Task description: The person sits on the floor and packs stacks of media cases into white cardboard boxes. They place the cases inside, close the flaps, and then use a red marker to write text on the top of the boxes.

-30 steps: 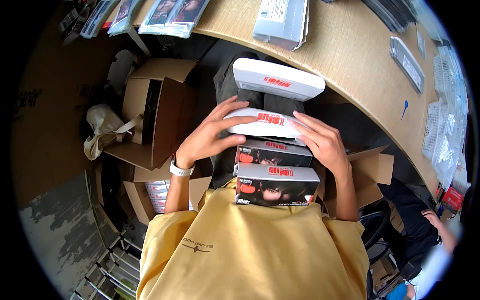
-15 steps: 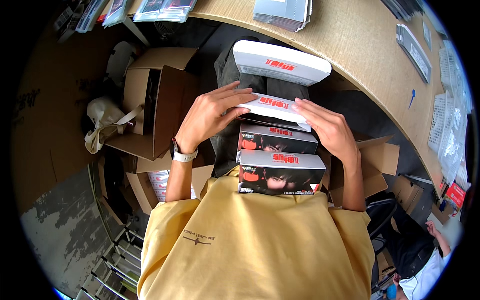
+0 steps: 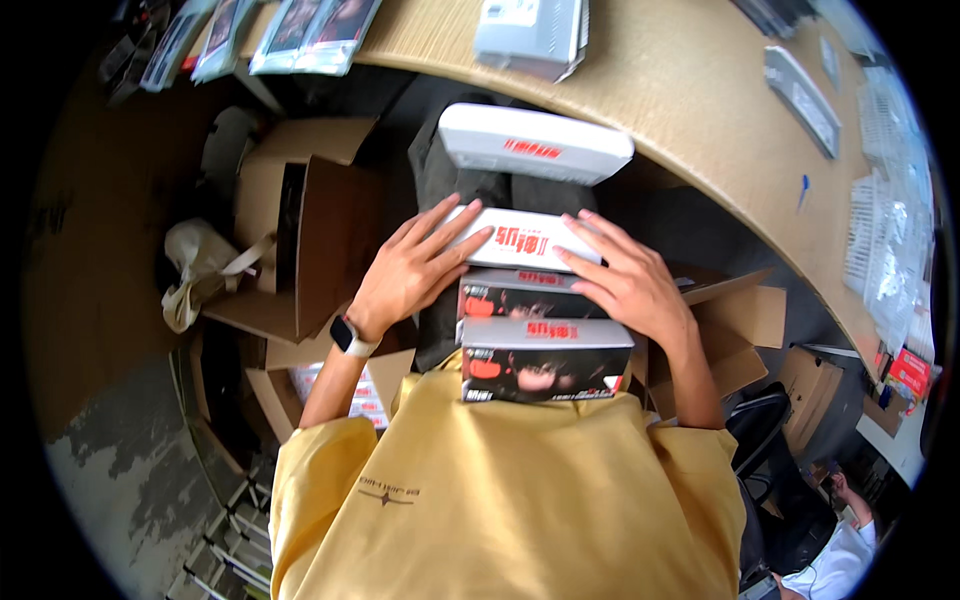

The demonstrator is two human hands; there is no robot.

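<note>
Across my lap stands a row of small cartons with white or silver tops and red lettering. My left hand (image 3: 412,268) lies on the left end of one white-topped carton (image 3: 522,238), its fingers stretched and spread. On the right end of that carton rests my right hand (image 3: 632,284), fingers also apart and flat. Nearer my body are two cartons with dark printed sides, a rear carton (image 3: 525,300) and a front carton (image 3: 545,372) against my yellow shirt. Beyond my hands, towards the table, a white carton (image 3: 535,142) sits tilted on my knees.
A curved wooden table (image 3: 660,90) carries grey packs (image 3: 530,35), sleeved cards (image 3: 315,35) and a blue pen (image 3: 803,192). Open cardboard boxes stand left (image 3: 335,235) and right (image 3: 735,325). A co-worker (image 3: 830,560) is at lower right.
The carton top under my hands has turned from tilted to flatter, facing up more fully. My fingers have spread across it. The whole view has shifted slightly.
</note>
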